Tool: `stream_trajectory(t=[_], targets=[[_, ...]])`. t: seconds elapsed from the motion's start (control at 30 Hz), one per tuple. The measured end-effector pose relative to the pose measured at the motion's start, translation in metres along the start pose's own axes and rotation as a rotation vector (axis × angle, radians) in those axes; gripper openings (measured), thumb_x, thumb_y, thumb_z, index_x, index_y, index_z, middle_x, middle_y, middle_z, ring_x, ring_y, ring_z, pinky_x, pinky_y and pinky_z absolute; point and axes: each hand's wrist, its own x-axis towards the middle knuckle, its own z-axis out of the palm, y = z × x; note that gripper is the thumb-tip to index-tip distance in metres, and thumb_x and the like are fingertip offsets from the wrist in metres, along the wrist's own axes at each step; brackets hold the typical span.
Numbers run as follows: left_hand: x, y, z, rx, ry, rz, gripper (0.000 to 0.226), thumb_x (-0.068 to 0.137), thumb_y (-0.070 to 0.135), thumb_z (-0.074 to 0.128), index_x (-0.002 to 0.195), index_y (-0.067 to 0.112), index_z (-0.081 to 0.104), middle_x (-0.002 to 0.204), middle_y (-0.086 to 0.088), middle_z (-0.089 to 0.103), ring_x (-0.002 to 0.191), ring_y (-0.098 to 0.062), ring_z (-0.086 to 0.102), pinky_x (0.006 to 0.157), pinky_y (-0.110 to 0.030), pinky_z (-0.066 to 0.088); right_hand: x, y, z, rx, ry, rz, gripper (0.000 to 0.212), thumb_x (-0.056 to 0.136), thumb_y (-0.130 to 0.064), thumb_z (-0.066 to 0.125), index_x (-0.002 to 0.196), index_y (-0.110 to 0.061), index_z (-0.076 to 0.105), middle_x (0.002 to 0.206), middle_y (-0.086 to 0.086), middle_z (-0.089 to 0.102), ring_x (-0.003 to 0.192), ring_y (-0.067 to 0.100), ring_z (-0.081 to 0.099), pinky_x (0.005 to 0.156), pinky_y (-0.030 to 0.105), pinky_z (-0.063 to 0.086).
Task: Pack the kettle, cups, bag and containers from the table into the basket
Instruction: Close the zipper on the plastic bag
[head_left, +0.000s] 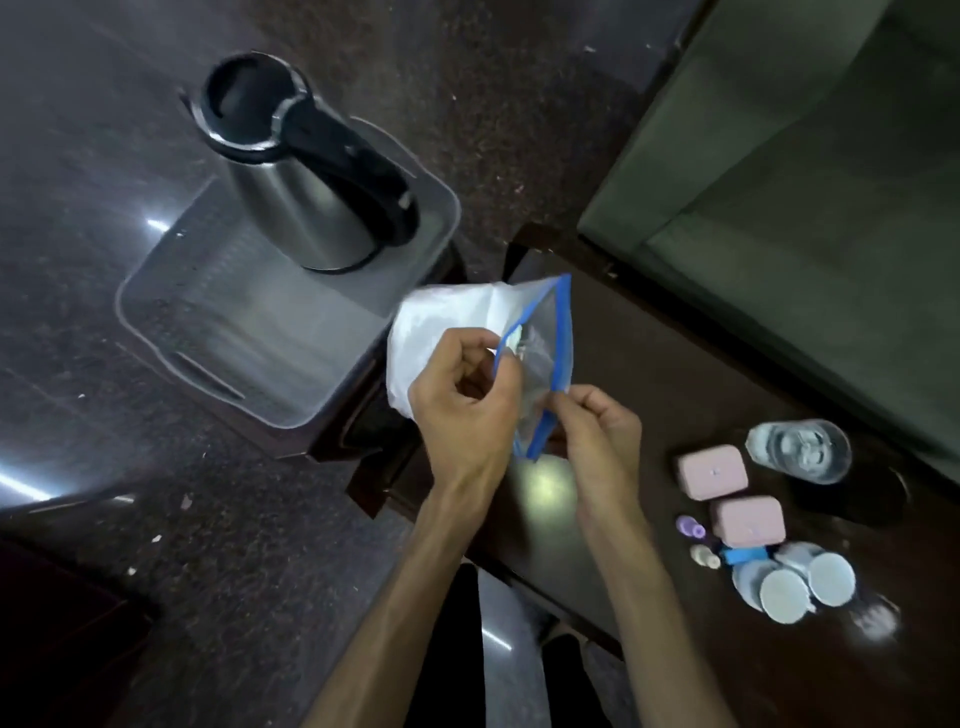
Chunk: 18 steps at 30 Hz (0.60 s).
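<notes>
A steel kettle with a black handle stands upright in the far end of the grey basket, which sits on a low stool left of the dark table. Both my hands hold a clear bag with a blue zip edge, its mouth open, above the table's left end. My left hand pinches the near side of the mouth and my right hand pinches the lower edge. Two pink containers, a glass cup and two pale upturned cups lie on the table at right.
Small purple and cream bottles and a blue strap lie beside the cups. A green sofa borders the table's far right side. Speckled dark floor surrounds the stool.
</notes>
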Motion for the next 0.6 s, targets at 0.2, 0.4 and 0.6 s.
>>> stream_trajectory(t=[0.2,0.4,0.6], targets=[[-0.072,-0.065,0.055,0.228,-0.232,-0.100,0.007,0.078,0.015,0.068,0.081,0.021,0.066,0.060,0.002,0.059,0.052,-0.014,0.054,0.056,-0.030,0.050,0.021,0.078,-0.079,-0.441,0.465,0.025,0.029,0.076,-0.028,0.083,0.072,-0.015,0.058,0.058,-0.005,0.061,0.054,0.016,0.057,0.054,0.029,0.039],[-0.119,-0.107,0.080,0.353,-0.476,-0.173,0.010,0.077,0.034,0.067,0.083,0.028,0.063,0.064,0.013,0.064,0.058,-0.009,0.062,0.061,-0.032,0.056,0.024,0.104,-0.133,-0.657,0.585,-0.091,0.020,0.076,-0.025,0.078,0.073,-0.020,0.058,0.064,-0.002,0.066,0.062,0.025,0.060,0.058,0.030,0.039],[-0.135,-0.114,0.094,0.363,-0.508,-0.143,0.007,0.084,0.029,0.071,0.087,0.030,0.065,0.075,0.012,0.068,0.061,-0.003,0.062,0.056,-0.017,0.052,0.047,0.110,-0.141,-0.311,0.232,0.007,0.022,0.088,-0.006,0.068,0.108,-0.010,0.076,0.095,0.000,0.079,0.083,0.010,0.073,0.081,0.030,0.059]])
